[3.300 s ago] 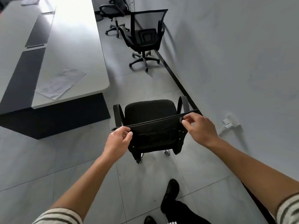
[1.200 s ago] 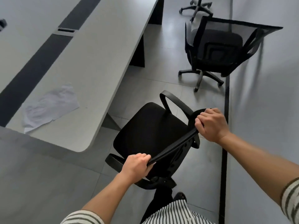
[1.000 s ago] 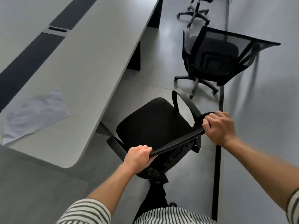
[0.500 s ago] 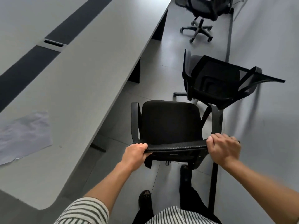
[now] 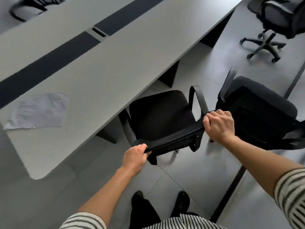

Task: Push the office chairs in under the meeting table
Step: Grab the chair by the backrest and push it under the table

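Black chair partly under the table, I think; left hand and right hand both clamped on its backrest.

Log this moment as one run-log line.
step: pushing black fabric office chair toward grey meeting table | left hand: gripping backrest top | right hand: gripping backrest top | seat: front edge at table edge

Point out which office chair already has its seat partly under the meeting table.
The held chair, gripped at its backrest by the left hand and right hand; the other chairs stand clear of the table.
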{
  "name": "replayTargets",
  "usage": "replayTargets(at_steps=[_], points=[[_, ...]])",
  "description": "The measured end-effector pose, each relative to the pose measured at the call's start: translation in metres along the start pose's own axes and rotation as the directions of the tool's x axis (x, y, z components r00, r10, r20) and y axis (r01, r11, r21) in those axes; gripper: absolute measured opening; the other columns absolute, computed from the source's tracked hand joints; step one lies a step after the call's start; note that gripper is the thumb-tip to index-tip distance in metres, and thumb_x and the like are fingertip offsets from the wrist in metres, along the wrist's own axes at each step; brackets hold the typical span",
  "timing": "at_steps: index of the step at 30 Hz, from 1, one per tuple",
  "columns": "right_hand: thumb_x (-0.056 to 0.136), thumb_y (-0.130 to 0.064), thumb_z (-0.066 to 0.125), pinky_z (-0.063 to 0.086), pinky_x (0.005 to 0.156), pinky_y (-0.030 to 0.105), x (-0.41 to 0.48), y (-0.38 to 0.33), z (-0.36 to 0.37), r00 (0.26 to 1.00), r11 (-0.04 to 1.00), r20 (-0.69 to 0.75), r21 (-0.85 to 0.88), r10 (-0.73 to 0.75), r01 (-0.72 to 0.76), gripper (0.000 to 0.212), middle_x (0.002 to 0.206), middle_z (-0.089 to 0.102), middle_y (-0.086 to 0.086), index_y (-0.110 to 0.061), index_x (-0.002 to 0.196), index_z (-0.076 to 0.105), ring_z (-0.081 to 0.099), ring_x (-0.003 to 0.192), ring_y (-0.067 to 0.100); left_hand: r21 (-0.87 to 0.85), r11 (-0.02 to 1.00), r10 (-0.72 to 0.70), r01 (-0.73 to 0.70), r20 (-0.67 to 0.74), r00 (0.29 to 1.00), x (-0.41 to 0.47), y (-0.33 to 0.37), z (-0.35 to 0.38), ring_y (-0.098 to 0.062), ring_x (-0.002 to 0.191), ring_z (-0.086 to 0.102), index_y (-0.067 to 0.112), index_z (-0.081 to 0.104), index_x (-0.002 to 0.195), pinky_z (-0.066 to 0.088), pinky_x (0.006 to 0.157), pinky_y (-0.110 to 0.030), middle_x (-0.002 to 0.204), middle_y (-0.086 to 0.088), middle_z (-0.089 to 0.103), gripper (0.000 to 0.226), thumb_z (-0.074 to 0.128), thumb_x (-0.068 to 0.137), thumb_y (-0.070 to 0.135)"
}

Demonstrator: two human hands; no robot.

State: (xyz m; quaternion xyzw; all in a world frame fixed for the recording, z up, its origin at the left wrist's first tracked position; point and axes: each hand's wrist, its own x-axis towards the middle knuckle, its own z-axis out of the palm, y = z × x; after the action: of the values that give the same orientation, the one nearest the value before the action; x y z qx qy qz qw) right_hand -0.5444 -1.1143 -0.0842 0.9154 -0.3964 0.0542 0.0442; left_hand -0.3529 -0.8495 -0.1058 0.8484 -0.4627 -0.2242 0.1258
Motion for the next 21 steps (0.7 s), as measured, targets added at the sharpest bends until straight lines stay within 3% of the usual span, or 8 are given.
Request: replayTargets(at_steps=[5, 8, 15, 21], points=[[0.089, -0.032, 0.032, 0.041, 0.076, 0.04, 0.045, -0.015, 0.016, 0.993, 0.992, 0.015, 0.062, -0.115, 0.114, 0.043, 0.07, 0.064, 0.007, -0.012, 0.066, 0.062, 0.059, 0.076, 0.034, 0.016, 0.997, -0.071, 0.072, -0.025, 0.997, 0.025, -0.019, -0.014, -0.021, 0.078, 0.055, 0.016, 0.055, 0.092, 0.046, 0.068, -0.036, 0.084, -0.001, 0.062, 0.017, 0.048, 0.092, 0.031], [0.089, -0.032, 0.033, 0.044, 0.074, 0.04, 0.08, -0.037, 0.021, 0.985, 0.983, -0.001, 0.066, -0.171, 0.171, 0.042, 0.07, 0.065, 0.005, -0.013, 0.066, 0.063, 0.06, 0.074, 0.032, 0.04, 0.996, -0.074, 0.076, -0.038, 0.997, 0.041, -0.038, -0.021, -0.02, 0.075, 0.052, 0.015, 0.054, 0.092, 0.04, 0.066, -0.03, 0.083, 0.0, 0.059, 0.018, 0.045, 0.094, 0.031], [0.088, -0.031, 0.033, 0.042, 0.07, 0.038, 0.152, -0.059, 0.025, 0.981, 0.978, -0.018, 0.07, -0.194, 0.195, 0.042, 0.068, 0.065, 0.005, -0.013, 0.065, 0.063, 0.059, 0.071, 0.031, 0.11, 0.994, 0.01, -0.011, 0.012, 1.0, 0.108, -0.071, -0.063, -0.025, 0.082, 0.055, 0.013, 0.051, 0.101, 0.044, 0.07, -0.036, 0.092, -0.005, 0.06, 0.022, 0.042, 0.095, 0.033], [0.088, -0.031, 0.032, 0.04, 0.071, 0.037, 0.219, -0.078, 0.033, 0.967, 0.963, -0.049, 0.094, -0.248, 0.252, 0.043, 0.065, 0.064, 0.003, -0.013, 0.064, 0.063, 0.057, 0.069, 0.03, 0.07, 0.995, -0.072, 0.068, 0.055, 0.996, 0.146, -0.089, -0.071, -0.026, 0.082, 0.055, 0.014, 0.048, 0.1, 0.039, 0.067, -0.035, 0.092, -0.006, 0.059, 0.023, 0.039, 0.095, 0.034]])
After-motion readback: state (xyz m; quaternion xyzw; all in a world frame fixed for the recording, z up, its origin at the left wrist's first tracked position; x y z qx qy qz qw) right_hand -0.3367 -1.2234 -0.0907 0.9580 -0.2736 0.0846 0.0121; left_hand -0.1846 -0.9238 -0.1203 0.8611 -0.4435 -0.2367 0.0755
